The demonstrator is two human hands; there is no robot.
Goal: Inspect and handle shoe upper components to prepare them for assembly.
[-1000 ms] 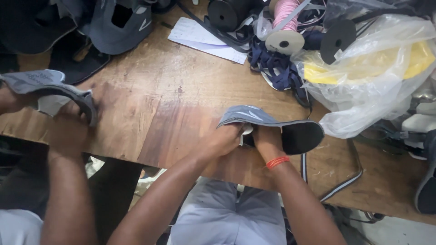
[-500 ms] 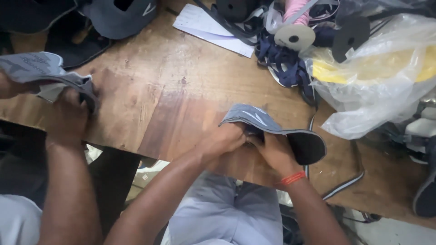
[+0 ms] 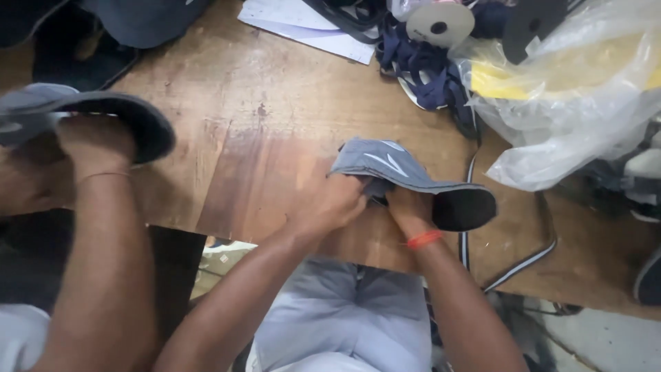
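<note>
Your left hand (image 3: 337, 205) and right hand (image 3: 411, 210) both clamp the grey shoe upper (image 3: 385, 162), pressing it onto the dark sole (image 3: 463, 207) at the table (image 3: 261, 138) edge.

Shoe upper (image 3: 385, 162) hides both hands' fingertips.

Even, soft daylight, mild sheen on the wooden table (image 3: 261, 158) — slight motion blur, edges softer
</note>
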